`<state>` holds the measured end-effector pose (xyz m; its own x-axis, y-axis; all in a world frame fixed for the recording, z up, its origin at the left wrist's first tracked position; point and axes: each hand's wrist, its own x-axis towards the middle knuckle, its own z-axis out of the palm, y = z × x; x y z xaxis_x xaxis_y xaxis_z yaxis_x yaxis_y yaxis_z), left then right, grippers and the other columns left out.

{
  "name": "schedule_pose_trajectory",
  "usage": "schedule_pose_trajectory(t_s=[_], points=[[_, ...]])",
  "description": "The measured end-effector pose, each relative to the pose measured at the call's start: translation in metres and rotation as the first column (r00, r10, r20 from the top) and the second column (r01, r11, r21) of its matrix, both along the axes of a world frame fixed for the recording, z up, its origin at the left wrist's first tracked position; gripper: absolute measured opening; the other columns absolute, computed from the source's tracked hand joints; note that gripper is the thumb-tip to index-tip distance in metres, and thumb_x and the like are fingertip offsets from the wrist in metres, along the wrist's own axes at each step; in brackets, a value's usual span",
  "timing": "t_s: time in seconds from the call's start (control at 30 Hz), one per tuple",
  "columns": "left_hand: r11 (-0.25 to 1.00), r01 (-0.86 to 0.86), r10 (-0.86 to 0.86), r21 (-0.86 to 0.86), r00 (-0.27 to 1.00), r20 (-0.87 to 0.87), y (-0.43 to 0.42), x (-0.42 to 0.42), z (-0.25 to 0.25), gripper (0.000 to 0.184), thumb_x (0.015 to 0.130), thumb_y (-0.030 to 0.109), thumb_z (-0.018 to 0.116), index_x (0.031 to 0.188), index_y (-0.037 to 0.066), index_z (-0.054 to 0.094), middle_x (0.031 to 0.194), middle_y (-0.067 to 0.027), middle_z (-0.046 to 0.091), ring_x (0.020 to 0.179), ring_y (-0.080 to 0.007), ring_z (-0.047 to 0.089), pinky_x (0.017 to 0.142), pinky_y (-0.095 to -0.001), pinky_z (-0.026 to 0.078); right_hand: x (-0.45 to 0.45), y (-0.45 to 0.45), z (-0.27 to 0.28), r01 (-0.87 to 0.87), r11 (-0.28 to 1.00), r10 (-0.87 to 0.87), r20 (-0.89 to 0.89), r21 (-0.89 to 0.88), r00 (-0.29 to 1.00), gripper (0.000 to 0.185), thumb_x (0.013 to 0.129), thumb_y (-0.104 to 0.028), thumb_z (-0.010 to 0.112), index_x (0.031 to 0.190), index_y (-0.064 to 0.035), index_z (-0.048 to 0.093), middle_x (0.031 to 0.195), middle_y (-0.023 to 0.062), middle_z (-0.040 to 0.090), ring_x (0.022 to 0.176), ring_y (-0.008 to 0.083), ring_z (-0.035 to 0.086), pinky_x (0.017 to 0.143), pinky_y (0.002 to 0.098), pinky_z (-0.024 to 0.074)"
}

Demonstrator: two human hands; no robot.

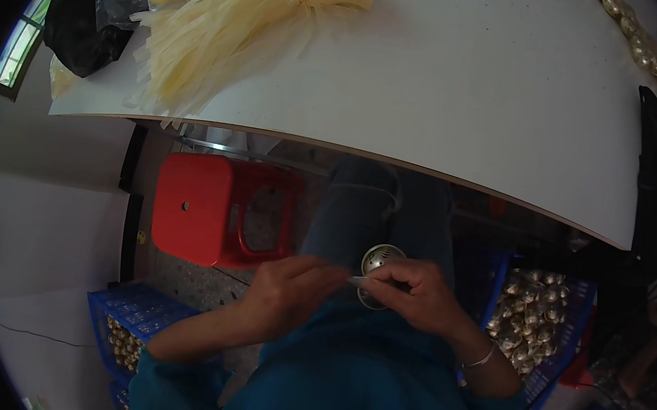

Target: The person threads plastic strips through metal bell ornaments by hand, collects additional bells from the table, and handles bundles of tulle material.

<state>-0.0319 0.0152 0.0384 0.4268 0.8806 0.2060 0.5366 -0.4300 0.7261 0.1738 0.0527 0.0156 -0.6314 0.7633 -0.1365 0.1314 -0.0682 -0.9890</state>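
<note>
Pinching pale strip [358,281], right grip [421,295]; left grip [287,293] unclear; blue crate [573,343] holds shiny balls [529,316].

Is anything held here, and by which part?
A pale strip, pinched at one end by the right hand, its other end at the left hand. Whether the metallic ball is gripped can't be told.

A dim work corner with a white table, lit by daylight at one side.
Daylight is let in through a dark-framed window [20,52] at the upper left; below it, a pale wall [45,231] is crossed by a thin cable [39,332]. A red plastic stool [192,207] is placed near the edge of the white table [500,95], on a speckled grey floor [215,293].
</note>
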Motion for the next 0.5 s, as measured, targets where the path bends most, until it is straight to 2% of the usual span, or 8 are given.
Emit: schedule_pose_trajectory(t_s=[0.1,0.17,0.3,0.33,0.37,0.4,0.47,0.5], points=[[0.999,-0.023,0.02,-0.043,0.997,-0.075,0.0,0.0,0.007,0.023,0.072,0.004,0.062,0.095,0.001,0.058,0.076,-0.0123,0.059,0.064,-0.0244,0.06,0.049,-0.0314,0.048,0.001,0.0,-0.007,-0.008,0.993,0.014,-0.046,0.117,0.999,0.015,0.08,-0.016,0.059,0.085,-0.0029,0.064,0.065,0.0056,0.059,0.056,0.0107,0.054,0.05,0.0241,0.0427],[0.997,0.022,-0.039,-0.069,0.968,-0.247,0.001,-0.001,0.011,0.016,0.073,0.004,0.061,0.088,0.002,0.058,0.074,-0.0129,0.058,0.063,-0.0244,0.058,0.049,-0.0311,0.046,0.002,-0.001,-0.009,0.013,0.964,-0.005,-0.03,0.267,1.0,0.014,0.079,-0.016,0.06,0.086,-0.0037,0.064,0.065,0.0062,0.059,0.056,0.0138,0.055,0.05,0.0257,0.0437],[0.984,0.072,-0.111,-0.166,0.965,-0.237,0.004,-0.003,0.02,0.009,0.078,0.008,0.059,0.084,0.001,0.056,0.074,-0.0105,0.06,0.063,-0.0185,0.057,0.048,-0.0301,0.045,0.005,-0.003,-0.01,0.014,0.926,-0.026,0.028,0.378,0.999,0.011,0.078,-0.014,0.06,0.082,-0.0055,0.065,0.064,0.0058,0.058,0.056,0.0154,0.056,0.049,0.0272,0.0444],[0.822,0.061,0.018,-0.567,0.991,0.133,0.005,-0.004,0.021,0.009,0.081,0.01,0.057,0.085,0.001,0.056,0.077,-0.009,0.061,0.064,-0.0154,0.056,0.05,-0.0294,0.045,0.002,-0.007,-0.014,0.041,0.878,-0.053,0.013,0.478,0.998,0.008,0.078,-0.013,0.06,0.081,-0.0066,0.064,0.063,0.0052,0.057,0.056,0.0151,0.056,0.048,0.0276,0.0444],[0.513,0.204,0.289,-0.834,0.874,0.391,0.005,-0.005,0.022,0.011,0.083,0.011,0.055,0.086,0.001,0.056,0.08,-0.0075,0.062,0.064,-0.0124,0.055,0.052,-0.0287,0.045,0.001,-0.01,-0.017,0.068,0.818,-0.078,-0.006,0.571,0.997,0.006,0.077,-0.011,0.06,0.081,-0.0076,0.064,0.062,0.0046,0.055,0.056,0.0149,0.056,0.047,0.0281,0.0444],[0.513,0.203,0.288,-0.834,0.875,0.39,0.005,-0.003,0.019,0.011,0.083,0.011,0.055,0.086,0.001,0.056,0.08,-0.0075,0.062,0.064,-0.0124,0.055,0.052,-0.0287,0.045,0.0,-0.014,-0.018,0.069,0.818,-0.079,-0.007,0.571,0.997,0.006,0.077,-0.011,0.06,0.081,-0.0076,0.064,0.062,0.0046,0.055,0.056,0.0149,0.056,0.047,0.0281,0.0444],[0.35,0.366,0.63,-0.862,0.589,0.506,0.004,0.005,0.007,0.015,0.087,0.014,0.051,0.09,0.001,0.057,0.086,-0.0061,0.063,0.065,-0.0071,0.053,0.056,-0.0236,0.045,-0.003,-0.02,-0.021,0.073,0.779,-0.162,0.088,0.623,0.983,0.004,0.075,-0.01,0.061,0.079,-0.0079,0.062,0.061,0.0044,0.053,0.056,0.016,0.056,0.045,0.0288,0.0446],[0.349,0.367,0.628,-0.862,0.591,0.505,0.003,0.013,0.002,0.015,0.087,0.014,0.051,0.09,0.001,0.057,0.086,-0.0061,0.063,0.065,-0.0071,0.053,0.056,-0.0236,0.045,-0.006,-0.024,-0.024,0.076,0.779,-0.165,0.086,0.623,0.983,0.004,0.075,-0.01,0.061,0.079,-0.0079,0.062,0.061,0.0044,0.053,0.056,0.016,0.056,0.045,0.0288,0.0446]])
